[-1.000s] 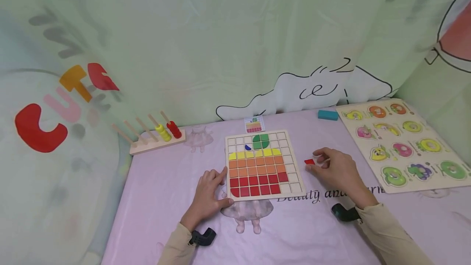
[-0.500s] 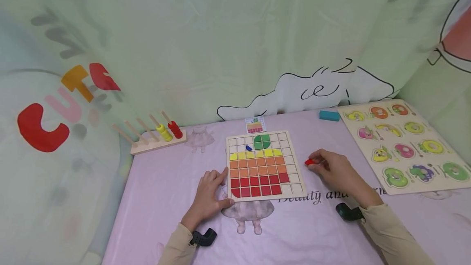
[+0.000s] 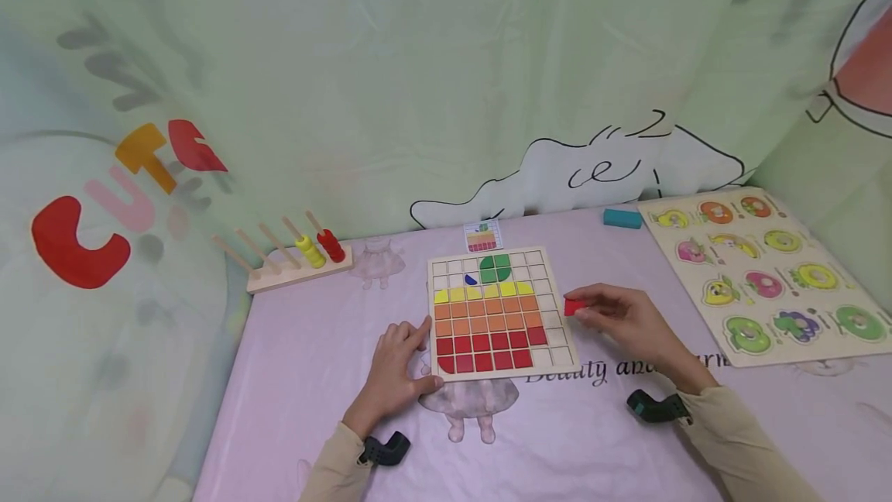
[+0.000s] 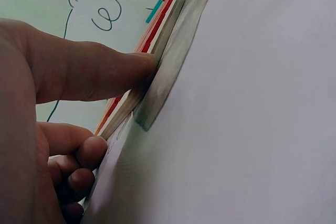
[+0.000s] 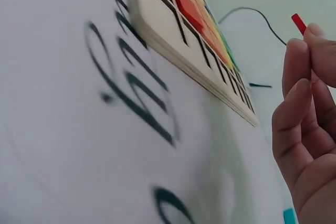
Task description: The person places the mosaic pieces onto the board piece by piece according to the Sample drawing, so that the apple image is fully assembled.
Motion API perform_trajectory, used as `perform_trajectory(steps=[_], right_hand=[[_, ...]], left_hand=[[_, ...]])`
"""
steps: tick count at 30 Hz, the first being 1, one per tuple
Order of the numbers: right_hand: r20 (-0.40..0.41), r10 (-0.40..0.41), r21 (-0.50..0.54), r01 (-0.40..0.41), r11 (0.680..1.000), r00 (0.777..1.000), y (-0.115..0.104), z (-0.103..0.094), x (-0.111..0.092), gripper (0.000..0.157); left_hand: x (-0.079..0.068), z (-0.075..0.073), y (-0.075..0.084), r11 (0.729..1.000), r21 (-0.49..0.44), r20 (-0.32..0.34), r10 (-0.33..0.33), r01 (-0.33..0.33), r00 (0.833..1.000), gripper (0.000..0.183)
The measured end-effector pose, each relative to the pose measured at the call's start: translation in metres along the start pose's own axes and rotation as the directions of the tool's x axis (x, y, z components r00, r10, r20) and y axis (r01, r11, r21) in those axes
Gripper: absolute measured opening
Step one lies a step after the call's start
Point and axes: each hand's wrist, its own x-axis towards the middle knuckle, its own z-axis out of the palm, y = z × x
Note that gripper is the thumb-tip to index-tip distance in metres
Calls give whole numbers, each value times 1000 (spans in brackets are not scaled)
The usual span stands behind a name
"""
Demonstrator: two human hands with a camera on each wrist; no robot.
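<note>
My right hand (image 3: 630, 324) pinches a small red tile (image 3: 574, 307) between thumb and fingertips, just off the right side of the wooden grid board (image 3: 557, 338). In the right wrist view, the red tile (image 5: 298, 23) pokes out beyond the fingertips. Rows of red, orange and yellow tiles fill much of the grid, with green pieces (image 3: 495, 269) and a small blue piece (image 3: 471, 280) farther back. At the board's near-left corner rests my left hand (image 3: 393, 366), thumb on the front edge and index finger along the left edge. Its other fingers are bent in the left wrist view.
Behind the board lies a small pattern card (image 3: 483, 236). A peg stand (image 3: 300, 278) with yellow and red beads is at the back left. To the right are a teal block (image 3: 622, 218) and a large fruit puzzle board (image 3: 697, 285).
My right hand has turned the red tile and brought it slightly left, closer to the grid board's right edge. The left hand has stayed at the board's corner.
</note>
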Motion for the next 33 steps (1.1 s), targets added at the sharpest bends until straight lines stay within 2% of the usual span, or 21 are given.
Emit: perform_trajectory(steps=[9, 14, 19, 26, 33], right_hand=[[98, 72, 40, -76, 996, 993, -3, 24, -3, 25], [173, 65, 9, -67, 998, 983, -6, 30, -2, 22], [165, 34, -73, -22, 997, 986, -8, 32, -3, 20], [156, 24, -141, -2, 990, 987, -12, 35, -2, 20], [143, -26, -130, 45, 990, 989, -13, 36, -4, 14]], left_hand=[[0, 1, 1, 1000, 7, -9, 1, -1, 1000, 93], [1, 0, 1, 1000, 5, -4, -5, 5, 1000, 93], [0, 0, 0, 1000, 11, -6, -4, 4, 1000, 92], [0, -2, 1, 1000, -5, -10, -2, 2, 1000, 93], [0, 0, 2, 1000, -3, -15, 3, -3, 1000, 92]])
